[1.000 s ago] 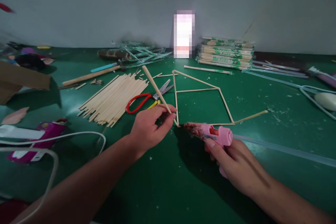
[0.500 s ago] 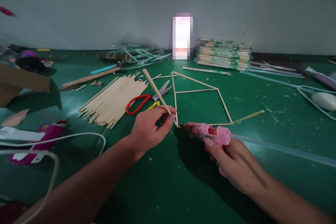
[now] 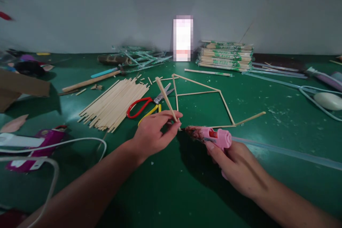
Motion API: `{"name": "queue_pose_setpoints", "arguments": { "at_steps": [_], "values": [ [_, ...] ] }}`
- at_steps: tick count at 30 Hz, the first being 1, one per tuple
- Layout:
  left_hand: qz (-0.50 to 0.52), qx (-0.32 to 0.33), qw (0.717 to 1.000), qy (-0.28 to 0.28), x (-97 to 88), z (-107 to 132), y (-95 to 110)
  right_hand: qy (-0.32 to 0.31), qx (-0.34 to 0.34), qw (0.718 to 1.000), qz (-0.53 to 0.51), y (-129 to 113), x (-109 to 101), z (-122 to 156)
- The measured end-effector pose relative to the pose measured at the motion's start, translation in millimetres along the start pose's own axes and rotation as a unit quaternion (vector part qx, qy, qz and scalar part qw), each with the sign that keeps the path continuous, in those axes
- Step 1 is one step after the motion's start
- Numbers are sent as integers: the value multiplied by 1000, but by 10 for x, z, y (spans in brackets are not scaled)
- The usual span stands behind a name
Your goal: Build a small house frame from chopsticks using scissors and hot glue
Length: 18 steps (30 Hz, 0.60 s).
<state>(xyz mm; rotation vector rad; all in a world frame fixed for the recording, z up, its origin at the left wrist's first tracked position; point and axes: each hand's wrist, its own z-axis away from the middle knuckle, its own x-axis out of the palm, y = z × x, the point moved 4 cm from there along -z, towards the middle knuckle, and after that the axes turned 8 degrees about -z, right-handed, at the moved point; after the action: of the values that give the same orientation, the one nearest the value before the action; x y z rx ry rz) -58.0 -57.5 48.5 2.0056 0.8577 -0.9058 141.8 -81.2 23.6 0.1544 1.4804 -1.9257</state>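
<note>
My left hand (image 3: 157, 130) pinches a wooden chopstick (image 3: 166, 98) near its lower end; the stick leans up and away to the left. Its foot is by the near left corner of a flat stick frame (image 3: 199, 93) lying on the green table. My right hand (image 3: 235, 164) grips a pink hot glue gun (image 3: 217, 137), its dark, crusted nozzle pointing left at that same corner. Whether the nozzle touches the stick is hard to tell. A clear glue stick (image 3: 283, 151) trails from the gun's back. Another stick (image 3: 251, 118) juts from the frame's near right corner.
Left of the frame lie red-and-yellow scissors (image 3: 149, 105) and a spread of loose chopsticks (image 3: 114, 103). Wrapped chopsticks (image 3: 226, 57) are stacked by the wall near a glowing blurred screen (image 3: 183, 39). A purple device (image 3: 40, 149) and white cable (image 3: 80, 139) sit at left.
The chopstick in my left hand has tipped more upright, its top shifting right. My right hand keeps the glue gun at the corner. The view has shifted slightly.
</note>
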Motion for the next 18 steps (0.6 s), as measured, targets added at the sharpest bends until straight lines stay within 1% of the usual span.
{"name": "queue_pose_setpoints", "arguments": {
  "at_steps": [3, 8, 13, 18],
  "values": [
    [13, 9, 1000, -13, 18, 1, 4, -2, 8, 1000, 5, 12, 4, 4],
    [8, 5, 999, -32, 31, -1, -10, 4, 4, 1000, -10, 62, 18, 6],
    [6, 10, 1000, -28, 19, -2, -7, 17, 1, 1000, -23, 86, 20, 2],
    [0, 7, 999, -34, 23, 0, -4, 4, -11, 1000, -25, 30, 8, 2]
  ]
}}
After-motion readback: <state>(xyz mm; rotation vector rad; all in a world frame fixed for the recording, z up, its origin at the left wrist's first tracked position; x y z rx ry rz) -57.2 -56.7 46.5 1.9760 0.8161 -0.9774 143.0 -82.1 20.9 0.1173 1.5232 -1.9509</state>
